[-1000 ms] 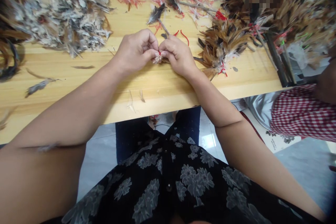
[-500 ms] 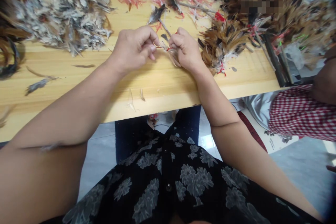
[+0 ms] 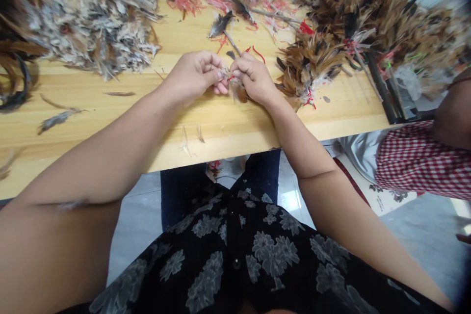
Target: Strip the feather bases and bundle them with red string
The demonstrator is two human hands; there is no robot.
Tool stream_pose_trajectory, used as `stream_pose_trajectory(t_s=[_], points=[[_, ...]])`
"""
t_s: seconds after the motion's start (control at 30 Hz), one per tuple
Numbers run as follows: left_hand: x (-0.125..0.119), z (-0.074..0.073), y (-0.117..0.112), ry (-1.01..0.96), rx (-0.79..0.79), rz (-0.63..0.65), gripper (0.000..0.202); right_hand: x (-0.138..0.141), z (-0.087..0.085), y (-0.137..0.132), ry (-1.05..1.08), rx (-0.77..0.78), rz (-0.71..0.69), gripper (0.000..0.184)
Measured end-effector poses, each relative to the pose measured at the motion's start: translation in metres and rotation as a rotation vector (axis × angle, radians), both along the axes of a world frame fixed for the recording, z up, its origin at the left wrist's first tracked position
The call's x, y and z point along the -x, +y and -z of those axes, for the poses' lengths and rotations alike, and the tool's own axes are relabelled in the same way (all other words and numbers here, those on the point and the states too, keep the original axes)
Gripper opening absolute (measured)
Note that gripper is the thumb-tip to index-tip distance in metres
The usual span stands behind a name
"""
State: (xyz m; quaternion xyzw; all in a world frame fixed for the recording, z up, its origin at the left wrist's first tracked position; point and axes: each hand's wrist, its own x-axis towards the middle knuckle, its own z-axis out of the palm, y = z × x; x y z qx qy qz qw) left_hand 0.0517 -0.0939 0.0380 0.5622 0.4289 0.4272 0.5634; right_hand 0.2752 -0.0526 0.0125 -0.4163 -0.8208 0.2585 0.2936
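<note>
My left hand [image 3: 193,77] and my right hand [image 3: 253,78] meet above the pine table [image 3: 228,127], their fingertips pinched together on a small brown feather bundle [image 3: 237,91]. A bit of red thread [image 3: 230,78] shows at the bundle between my fingers. Just beyond my right hand, a thin quill or stick [image 3: 232,43] runs up towards a dark feather [image 3: 221,24]. Loose red thread [image 3: 258,53] lies close to my right knuckles. My fingers hide most of the bundle's tied end.
A large heap of grey-white feathers [image 3: 95,19] lies at the left. Brown feather bunches [image 3: 309,61] tied with red thread lie at the right, near a black strip [image 3: 382,88]. A person in red-checked cloth [image 3: 423,162] sits at the right, beyond the table's front edge [image 3: 221,157].
My hands have drawn back together after parting slightly, and the brown feather bundle now hangs lower beneath my fingers. The view has shifted slightly.
</note>
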Motion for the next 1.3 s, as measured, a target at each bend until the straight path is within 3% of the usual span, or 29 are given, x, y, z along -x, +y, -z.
stream_pose_trajectory(t_s=[0.27, 0.43, 0.6, 0.8, 0.9, 1.13, 1.3], points=[[0.001, 0.002, 0.004, -0.1, 0.019, -0.009, 0.042, 0.002, 0.0, -0.004, 0.126, 0.044, -0.002, 0.025], [0.008, 0.013, 0.011, -0.225, -0.145, 0.066, 0.038, 0.001, -0.004, -0.007, 0.156, 0.023, -0.001, 0.02], [0.015, 0.027, 0.021, -0.251, -0.387, 0.113, 0.076, 0.0, -0.003, -0.006, 0.135, -0.033, -0.025, 0.012], [0.021, 0.041, 0.036, -0.164, -0.469, 0.092, 0.082, 0.0, -0.009, -0.012, 0.129, -0.037, -0.041, 0.005], [0.018, 0.035, 0.03, -0.141, -0.496, 0.081, 0.081, 0.003, -0.016, -0.018, 0.145, 0.01, -0.048, 0.003], [0.006, -0.001, -0.004, -0.061, -0.318, -0.026, 0.065, 0.009, -0.028, -0.026, 0.144, 0.123, -0.086, 0.018], [0.006, -0.002, -0.003, -0.04, -0.299, -0.047, 0.075, 0.01, -0.024, -0.025, 0.124, 0.068, -0.126, 0.02]])
